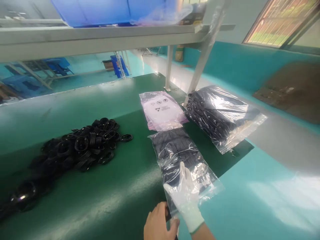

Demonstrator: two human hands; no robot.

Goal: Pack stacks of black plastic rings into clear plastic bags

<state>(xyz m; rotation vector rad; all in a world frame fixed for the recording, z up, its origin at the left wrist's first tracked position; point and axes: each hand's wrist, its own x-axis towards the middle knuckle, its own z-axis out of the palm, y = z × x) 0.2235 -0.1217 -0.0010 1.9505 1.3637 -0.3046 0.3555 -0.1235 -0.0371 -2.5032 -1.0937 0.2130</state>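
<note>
My right hand [186, 193], in a white glove, lies on a clear plastic bag [175, 146] packed with rows of thin black pieces. Its fingers are stretched out over the lower part of the bag. Bare and curled, my left hand [160, 221] is at the bottom edge, just beside the bag's near corner. Something black shows between its thumb and fingers, mostly hidden. To the left, a loose pile of black rings [82, 143] spreads over the green table [130, 173].
A pinkish bag with printed symbols [162, 108] lies beyond the black-filled bag. A larger bag of black parts [220, 113] sits at the table's right edge, against a shelf post [200, 63]. Overhead, a shelf [105, 40] carries a blue bin [112, 11].
</note>
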